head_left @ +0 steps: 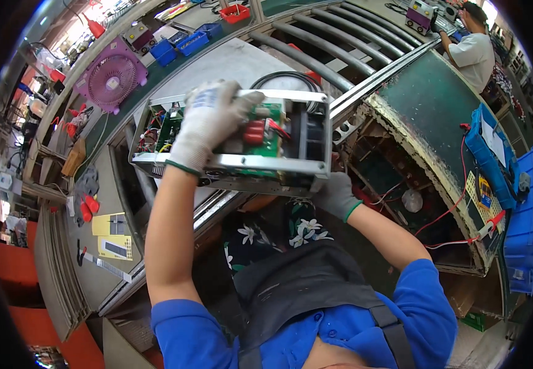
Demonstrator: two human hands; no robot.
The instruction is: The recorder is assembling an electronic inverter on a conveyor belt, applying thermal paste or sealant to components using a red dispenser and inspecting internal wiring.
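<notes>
An open metal chassis full of electronics is tilted in front of me, over the near edge of the bench. Inside it show a green circuit board, red cylindrical parts and a dark fan-like block at the right end. My left hand, in a white knitted glove, reaches over the top with its fingers curled round the far silver rail. At the lower right corner, my right hand in a grey glove is closed on the chassis; its fingertips are partly hidden.
A roller conveyor runs behind on the right. Beside me on the right is a green-topped bench with a blue tray. A purple fan stands at the far left. A coiled black cable lies behind the chassis. Another person works far right.
</notes>
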